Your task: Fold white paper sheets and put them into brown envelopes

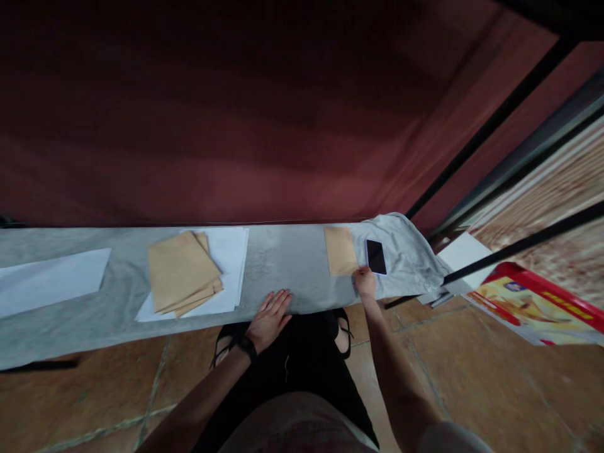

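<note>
My left hand (pixel 270 319) lies flat on the front edge of the cloth-covered table (pixel 283 255), fingers stretched out, holding nothing. A dark band circles that wrist. Over on the right, my right hand (pixel 365 282) is closed at the near right corner of a single brown envelope (pixel 340 251), which lies flat on the cloth. Its fingertips are partly hidden, but they appear to pinch that corner. Just beyond this hand, to the right of the envelope, rests a smartphone (pixel 376 257) with a dark screen.
Left of centre, a stack of brown envelopes (pixel 182 270) sits on white paper sheets (pixel 231 264). Another white sheet (pixel 56 280) lies farther left. A dark red curtain (pixel 264 145) hangs behind the table. Black metal poles (pixel 491 129) and a red-and-yellow box (pixel 538 302) are on the right.
</note>
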`<state>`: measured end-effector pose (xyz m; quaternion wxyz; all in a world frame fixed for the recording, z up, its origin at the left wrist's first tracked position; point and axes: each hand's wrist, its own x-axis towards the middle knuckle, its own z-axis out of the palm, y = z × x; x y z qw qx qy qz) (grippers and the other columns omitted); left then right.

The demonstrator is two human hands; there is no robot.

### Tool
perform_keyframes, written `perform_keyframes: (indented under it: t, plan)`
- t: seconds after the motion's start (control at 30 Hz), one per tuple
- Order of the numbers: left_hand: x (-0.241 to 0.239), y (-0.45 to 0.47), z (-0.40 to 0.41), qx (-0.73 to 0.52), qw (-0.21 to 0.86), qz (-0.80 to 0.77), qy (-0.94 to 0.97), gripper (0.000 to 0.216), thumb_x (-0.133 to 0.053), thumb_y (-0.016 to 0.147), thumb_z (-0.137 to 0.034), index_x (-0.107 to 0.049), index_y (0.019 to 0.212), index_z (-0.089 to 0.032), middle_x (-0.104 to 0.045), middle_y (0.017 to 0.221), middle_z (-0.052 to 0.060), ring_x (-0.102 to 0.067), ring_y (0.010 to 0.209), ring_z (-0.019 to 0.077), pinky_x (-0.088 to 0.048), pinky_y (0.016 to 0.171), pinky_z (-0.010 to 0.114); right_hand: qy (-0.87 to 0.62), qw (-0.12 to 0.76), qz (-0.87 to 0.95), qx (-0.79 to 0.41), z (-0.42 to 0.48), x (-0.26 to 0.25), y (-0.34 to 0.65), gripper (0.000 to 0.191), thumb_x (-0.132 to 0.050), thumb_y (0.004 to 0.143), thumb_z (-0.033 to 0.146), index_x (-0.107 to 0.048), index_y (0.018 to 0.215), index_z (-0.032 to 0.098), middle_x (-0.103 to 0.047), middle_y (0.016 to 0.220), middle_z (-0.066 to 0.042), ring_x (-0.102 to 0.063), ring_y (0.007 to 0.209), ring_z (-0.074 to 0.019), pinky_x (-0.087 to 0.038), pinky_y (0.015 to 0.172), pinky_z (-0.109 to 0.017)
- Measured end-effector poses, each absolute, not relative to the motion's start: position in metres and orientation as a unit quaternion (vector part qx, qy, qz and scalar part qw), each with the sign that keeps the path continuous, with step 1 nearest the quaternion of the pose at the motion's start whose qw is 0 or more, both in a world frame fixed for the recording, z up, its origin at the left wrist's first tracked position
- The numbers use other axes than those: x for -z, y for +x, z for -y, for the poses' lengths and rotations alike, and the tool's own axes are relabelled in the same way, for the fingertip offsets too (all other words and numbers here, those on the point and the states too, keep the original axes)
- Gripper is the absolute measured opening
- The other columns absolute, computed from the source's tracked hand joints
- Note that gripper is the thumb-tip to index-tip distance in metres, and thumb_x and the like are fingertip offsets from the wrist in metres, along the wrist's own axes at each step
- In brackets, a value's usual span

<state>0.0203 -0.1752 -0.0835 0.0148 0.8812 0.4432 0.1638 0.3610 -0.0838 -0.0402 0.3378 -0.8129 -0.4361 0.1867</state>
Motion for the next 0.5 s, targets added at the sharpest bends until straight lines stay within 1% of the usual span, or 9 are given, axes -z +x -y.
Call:
perform_keyframes:
  t: [0.07,0.13,0.2,0.27,0.33,0.4,0.43,0.5]
  plan:
    - [0.076,0.018,0.176,-0.162,0.020,-0.456,0.875,0.051,-0.036,0.102,-0.036,-0.041,0.149,-0.018,-0.048,0.153,0.009,-0.041,0.143,0.0213,-0.030,0.122,0.046,-0.831,0.297,0.441,-0.167,0.086,0.036,0.357,0.021,-0.050,0.087,0.021,-0.066,0.098,0.014,-0.073,0.085,-0.016,-0.072,0.086,-0.0264,-0.054,0.076,-0.033]
    - [0.067,0.010,0.172,-0.170,0.014,-0.491,0.854,0.050,-0.036,0.102,-0.037,-0.042,0.148,-0.019,-0.047,0.153,0.008,-0.037,0.145,0.0220,-0.025,0.123,0.048,-0.843,0.264,0.444,-0.152,0.089,0.033,0.353,0.025,-0.048,0.090,0.022,-0.065,0.106,0.011,-0.072,0.093,-0.021,-0.071,0.095,-0.0302,-0.053,0.082,-0.039]
    - [0.057,-0.010,0.163,-0.191,-0.002,-0.558,0.808,0.051,-0.037,0.101,-0.038,-0.043,0.148,-0.020,-0.046,0.154,0.009,-0.032,0.148,0.0239,-0.021,0.124,0.050,-0.851,0.228,0.459,-0.119,0.094,0.033,0.348,0.031,-0.047,0.093,0.026,-0.060,0.116,0.009,-0.071,0.098,-0.023,-0.070,0.097,-0.0324,-0.052,0.083,-0.042]
    - [0.047,-0.042,0.150,-0.225,-0.023,-0.657,0.719,0.054,-0.036,0.101,-0.041,-0.043,0.148,-0.016,-0.042,0.155,0.014,-0.029,0.149,0.0275,-0.021,0.123,0.051,-0.836,0.200,0.508,-0.058,0.100,0.036,0.340,0.034,-0.047,0.095,0.029,-0.055,0.122,0.011,-0.068,0.103,-0.022,-0.068,0.098,-0.0313,-0.052,0.081,-0.041]
    - [0.039,-0.084,0.137,-0.256,-0.038,-0.767,0.587,0.063,-0.036,0.100,-0.047,-0.039,0.148,-0.005,-0.035,0.157,0.023,-0.027,0.149,0.0343,-0.027,0.119,0.055,-0.779,0.207,0.592,-0.003,0.107,0.043,0.327,0.035,-0.045,0.096,0.030,-0.053,0.125,0.014,-0.066,0.109,-0.018,-0.065,0.102,-0.0286,-0.052,0.082,-0.038]
    - [0.034,-0.124,0.128,-0.257,-0.027,-0.841,0.475,0.077,-0.042,0.096,-0.056,-0.039,0.146,0.003,-0.033,0.154,0.033,-0.025,0.147,0.0439,-0.030,0.114,0.063,-0.699,0.239,0.674,0.020,0.113,0.052,0.308,0.034,-0.043,0.097,0.029,-0.053,0.126,0.015,-0.063,0.113,-0.016,-0.061,0.106,-0.0270,-0.050,0.088,-0.039]
    - [0.033,-0.140,0.126,-0.260,-0.018,-0.855,0.448,0.080,-0.043,0.095,-0.059,-0.041,0.144,0.003,-0.035,0.152,0.034,-0.026,0.146,0.0461,-0.031,0.112,0.065,-0.664,0.253,0.704,0.022,0.117,0.057,0.296,0.033,-0.041,0.098,0.028,-0.053,0.126,0.015,-0.062,0.115,-0.017,-0.060,0.107,-0.0267,-0.049,0.090,-0.040]
    - [0.034,-0.160,0.126,-0.284,-0.024,-0.850,0.443,0.077,-0.044,0.093,-0.062,-0.046,0.143,-0.003,-0.037,0.152,0.032,-0.029,0.145,0.0456,-0.035,0.111,0.064,-0.613,0.275,0.740,0.012,0.124,0.066,0.270,0.032,-0.041,0.098,0.025,-0.053,0.126,0.015,-0.060,0.123,-0.017,-0.056,0.113,-0.0269,-0.048,0.094,-0.043]
